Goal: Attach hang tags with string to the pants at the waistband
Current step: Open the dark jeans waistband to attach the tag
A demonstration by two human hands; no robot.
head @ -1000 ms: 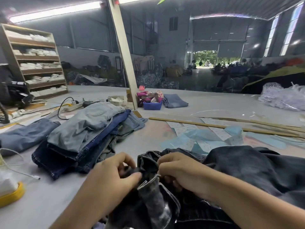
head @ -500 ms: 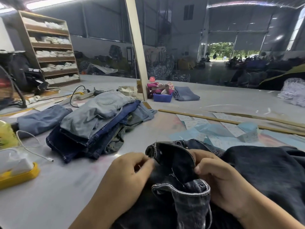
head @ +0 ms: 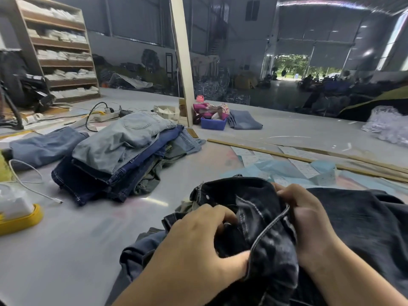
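Head view: left hand (head: 198, 241) and right hand (head: 309, 219) curl, each grip holding the dark pants (head: 260, 208) waistband.

Both hands work at the bunched waistband of a pair of dark, near-black denim pants (head: 364, 219) spread across the near edge of a grey worktable (head: 66, 250). The left hand (head: 198, 241) curls its fingers into the folded denim, thumb pressed against a seam with pale stitching. The right hand (head: 309, 219) grips the waistband's far side, fingers hooked over the top edge. To the left lies a stack of folded blue jeans (head: 119, 155), with a white cable (head: 28, 184) beside it. Pale blue paper sheets (head: 287, 171) lie just beyond the pants, and a blue plastic bin (head: 213, 123) stands further back.
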